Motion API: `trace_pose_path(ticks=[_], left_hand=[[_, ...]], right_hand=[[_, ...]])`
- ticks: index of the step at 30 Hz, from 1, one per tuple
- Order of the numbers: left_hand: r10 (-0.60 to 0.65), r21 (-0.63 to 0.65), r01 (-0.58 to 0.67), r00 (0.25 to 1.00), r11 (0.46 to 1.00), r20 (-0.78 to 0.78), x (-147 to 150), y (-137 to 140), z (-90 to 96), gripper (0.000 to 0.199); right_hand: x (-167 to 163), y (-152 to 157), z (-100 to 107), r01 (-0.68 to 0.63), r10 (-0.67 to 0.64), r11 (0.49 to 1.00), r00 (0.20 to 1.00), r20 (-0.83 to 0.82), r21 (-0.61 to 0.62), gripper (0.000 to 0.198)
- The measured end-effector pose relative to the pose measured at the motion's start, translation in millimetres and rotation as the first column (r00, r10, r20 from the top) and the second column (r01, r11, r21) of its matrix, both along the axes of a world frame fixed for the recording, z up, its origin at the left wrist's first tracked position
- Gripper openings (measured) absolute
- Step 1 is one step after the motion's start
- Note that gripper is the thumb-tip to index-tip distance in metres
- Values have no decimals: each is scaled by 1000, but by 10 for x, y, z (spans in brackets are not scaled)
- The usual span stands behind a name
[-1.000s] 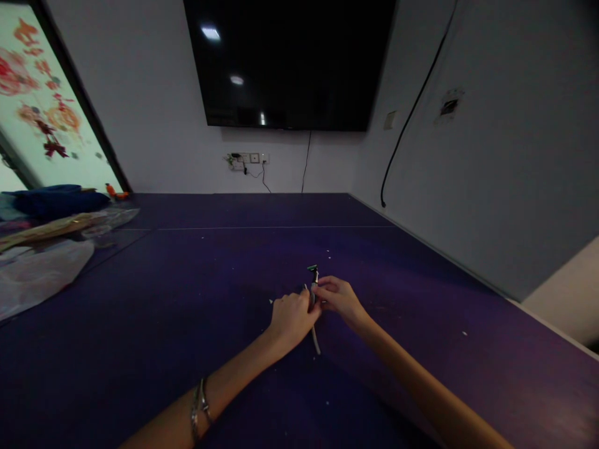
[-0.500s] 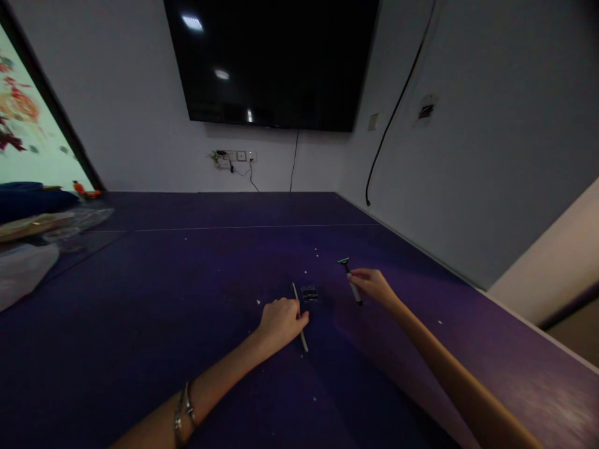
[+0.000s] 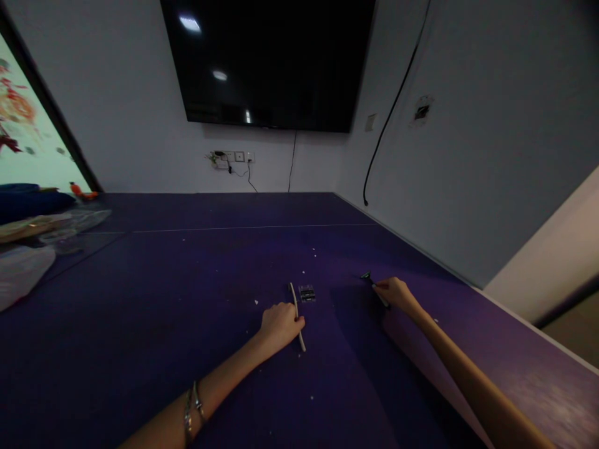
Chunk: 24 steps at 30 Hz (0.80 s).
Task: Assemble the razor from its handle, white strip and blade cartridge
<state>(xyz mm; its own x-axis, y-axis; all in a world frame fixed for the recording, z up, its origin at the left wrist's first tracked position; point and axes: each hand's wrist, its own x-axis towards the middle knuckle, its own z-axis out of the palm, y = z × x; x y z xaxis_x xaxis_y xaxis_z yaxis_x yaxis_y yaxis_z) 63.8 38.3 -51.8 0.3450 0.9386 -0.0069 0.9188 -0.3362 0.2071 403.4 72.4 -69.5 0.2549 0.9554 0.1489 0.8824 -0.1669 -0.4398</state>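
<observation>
My right hand (image 3: 394, 293) is closed around the handle of a razor (image 3: 381, 298), whose head points up and to the left. It is held low near the purple surface; I cannot tell whether it touches. My left hand (image 3: 279, 323) is closed on a slim pale stick (image 3: 301, 340), its kind unclear, sticking out above and below the fingers. Just right of the stick's upper end lies a small clear and dark case (image 3: 307, 294), apart from both hands. The razor is some way to the right of this case.
Small white scraps dot the purple surface (image 3: 187, 349). Plastic bags (image 3: 25, 271) and dark blue cloth (image 3: 35, 202) lie at the far left, near an orange object (image 3: 82, 191). A television (image 3: 271, 62) hangs on the back wall; a black cable (image 3: 393, 106) runs down the right wall.
My right hand has moved right and slightly down with the razor, which is now tilted more. My left hand stays at about the same place, still holding the stick.
</observation>
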Motion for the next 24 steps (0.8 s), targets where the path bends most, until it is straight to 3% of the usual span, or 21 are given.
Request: trace_pose_path(ticks=[9,13,16,18,21,24], left_hand=[[41,-9,-41,999,999,0,-17,-2,-54,29],[46,-1,-46,999,999,13,-40,-29,19,31],[43,29,-44,999,999,25,3,-71,141,32],[30,63,-32,999,997,30,75,-109,240,31],[-19,129,14,999,992,38,230,-174,380,32],[-56,160,48,997,986,47,382,-220,470,32]], right_hand=[[-103,-84,110,19,-15,999,992,122,-27,23],[-256,-148,292,-20,9,996,992,125,89,24],[-542,-188,429,-120,133,975,989,-58,189,24],[-808,-224,497,-170,215,969,940,-265,181,27],[-1206,-282,564,-235,278,961,787,-551,149,35],[-1456,-319,584,-279,276,953,632,-724,120,36]])
